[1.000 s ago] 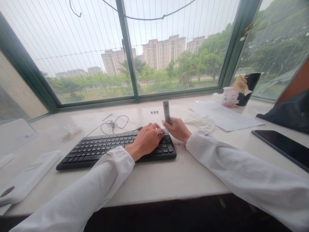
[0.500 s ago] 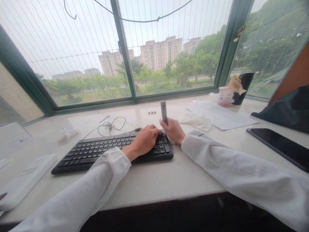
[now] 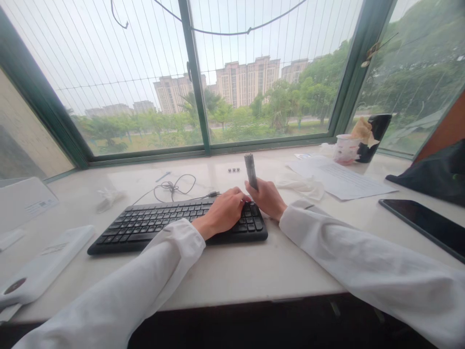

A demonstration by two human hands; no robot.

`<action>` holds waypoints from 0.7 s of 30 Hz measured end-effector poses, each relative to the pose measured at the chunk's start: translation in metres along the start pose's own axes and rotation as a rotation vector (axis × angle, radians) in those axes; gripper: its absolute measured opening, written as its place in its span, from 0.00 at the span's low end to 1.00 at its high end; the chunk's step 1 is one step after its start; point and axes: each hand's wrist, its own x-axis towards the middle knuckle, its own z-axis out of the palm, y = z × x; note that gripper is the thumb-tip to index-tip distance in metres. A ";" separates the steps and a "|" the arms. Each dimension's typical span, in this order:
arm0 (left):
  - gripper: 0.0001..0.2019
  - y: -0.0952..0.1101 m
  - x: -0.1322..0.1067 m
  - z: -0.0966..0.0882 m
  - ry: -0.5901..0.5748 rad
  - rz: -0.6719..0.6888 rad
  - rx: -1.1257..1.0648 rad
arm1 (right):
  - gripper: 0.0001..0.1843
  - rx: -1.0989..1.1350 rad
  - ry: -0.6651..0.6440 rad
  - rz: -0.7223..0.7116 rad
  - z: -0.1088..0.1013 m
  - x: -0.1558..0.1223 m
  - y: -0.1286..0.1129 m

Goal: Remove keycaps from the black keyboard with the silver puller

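Observation:
A black keyboard (image 3: 160, 220) lies on the pale desk (image 3: 232, 271) in front of me. My left hand (image 3: 223, 211) rests palm down on the keyboard's right end, fingers curled over the top rows by the number pad. My right hand (image 3: 267, 198) is closed around a slim dark grey cylinder (image 3: 250, 169), perhaps a pen-like tool, held upright just past the keyboard's right corner. The two hands nearly touch. Three tiny dark parts (image 3: 234, 169) sit on the desk behind the cylinder.
The keyboard's cable (image 3: 174, 186) coils behind it. Papers (image 3: 337, 177), a crumpled tissue (image 3: 301, 184), a cup (image 3: 345, 148) and a dark tablet (image 3: 425, 225) lie to the right. White boxes (image 3: 39, 269) sit at the left. A wide window (image 3: 196, 77) backs the desk.
Both hands stay put on the keyboard's right end and around the cylinder; only my head has shifted slightly, so the view moved.

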 end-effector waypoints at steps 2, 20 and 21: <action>0.18 0.000 0.000 0.000 -0.002 -0.007 -0.006 | 0.18 0.008 0.000 0.009 0.001 0.000 0.001; 0.19 -0.003 -0.001 -0.001 -0.035 0.014 0.016 | 0.21 0.094 -0.026 0.106 0.001 0.000 0.004; 0.19 -0.003 -0.001 -0.001 -0.035 0.005 0.011 | 0.21 0.085 -0.021 0.103 0.001 0.001 0.004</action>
